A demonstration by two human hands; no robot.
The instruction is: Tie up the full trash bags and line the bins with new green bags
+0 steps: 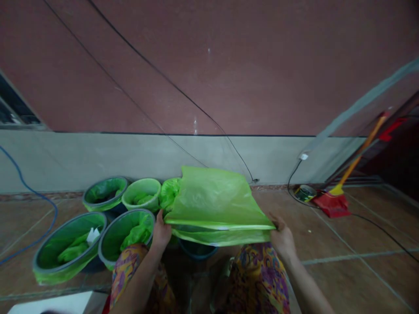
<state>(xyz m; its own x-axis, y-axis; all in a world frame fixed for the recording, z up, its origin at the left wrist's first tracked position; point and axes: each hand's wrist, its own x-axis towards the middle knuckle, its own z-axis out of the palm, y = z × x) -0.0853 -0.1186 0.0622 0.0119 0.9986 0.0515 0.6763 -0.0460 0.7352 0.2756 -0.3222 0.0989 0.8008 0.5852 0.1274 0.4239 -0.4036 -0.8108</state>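
- Bins [70, 271] to the person's left already have green liners turned over their rims, so that part looks done; crumpled green plastic lies inside them.
- Green bag [216, 196] is in the air in front of the knees, stretched between both hands, above and partly hiding a dark bin [198, 256] on the floor.
- Fitting this bag appears undone: it is spread flat rather than seated in a bin, and no liner shows on the visible part of the dark bin's rim. Whether that bin holds anything cannot be told.
- Left hand [162, 234] is closed on the bag's near left corner; right hand [282, 239] pinches its near right corner.
- Two layers part slightly along the near edge, so the mouth seems to face the person, while the body points away toward the wall [278, 159].
- Longest visible span runs left to right, from hand to hand; foreshortening leaves unclear whether that is the bag's true long axis.
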